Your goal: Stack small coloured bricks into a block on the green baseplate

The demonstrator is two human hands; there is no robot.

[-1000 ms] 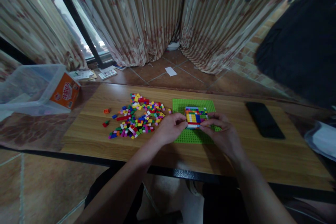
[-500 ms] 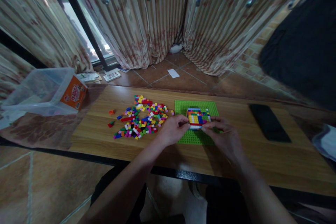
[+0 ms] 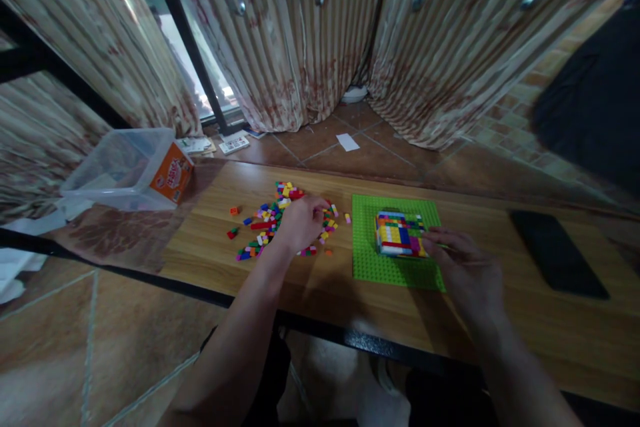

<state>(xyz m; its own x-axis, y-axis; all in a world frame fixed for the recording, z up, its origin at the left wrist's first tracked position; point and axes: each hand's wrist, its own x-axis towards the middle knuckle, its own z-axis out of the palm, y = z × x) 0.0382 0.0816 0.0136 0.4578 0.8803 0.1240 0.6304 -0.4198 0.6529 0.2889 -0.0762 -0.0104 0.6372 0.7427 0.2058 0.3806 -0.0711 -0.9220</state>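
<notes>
On the green studded baseplate (image 3: pixel 367 260) stands a low, multicoloured toy-brick build (image 3: pixel 395 233). At its right edge is my right hand (image 3: pixel 467 267), thumb and fingers closed against the bricks there. My left hand (image 3: pixel 301 221) is over the pile of loose toy bricks (image 3: pixel 267 217). Its fingers curve down, with a gap showing between thumb and forefinger; the fingertips are partly hidden and no brick is visible between them.
A black phone-like slab (image 3: pixel 557 253) lies on the wooden table (image 3: pixel 500 320) at right. Beyond the left end is a clear plastic bin (image 3: pixel 120 170) with an orange label. A few stray bricks, among them an orange brick (image 3: pixel 234 211), lie left of the pile.
My left hand has let go of the brick build and moved left over the loose bricks. My right hand stays at the build's right side. The view has shifted left.
</notes>
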